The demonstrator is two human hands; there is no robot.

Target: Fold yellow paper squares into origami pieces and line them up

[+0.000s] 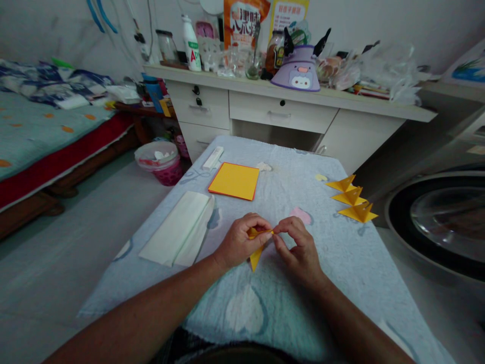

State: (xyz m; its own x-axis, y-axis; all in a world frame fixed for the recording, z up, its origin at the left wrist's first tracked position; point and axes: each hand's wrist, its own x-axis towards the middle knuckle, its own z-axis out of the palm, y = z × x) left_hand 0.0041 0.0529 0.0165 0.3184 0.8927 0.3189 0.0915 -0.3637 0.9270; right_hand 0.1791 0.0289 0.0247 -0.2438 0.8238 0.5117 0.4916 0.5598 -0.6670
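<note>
While the fingers of the left hand [246, 236] clasp a folded yellow origami piece [256, 259] just below the centre of the head view, those of the right hand [301, 248] pinch its right-hand tip. At the right of the frame, three finished-looking yellow paper shapes [358, 212] overlap in a row on the cloth-covered surface [364, 273]. Left of centre lies a stack of square yellow paper [234, 181] with orange edges; nearer, at lower left, rests a flat, pale folded sheet [170, 230].

Purple visor [297, 68], white bottle [191, 43] and orange bag [242, 28] on a white desk [252, 107], pink bin [168, 175] near a bed [41, 124]
</note>
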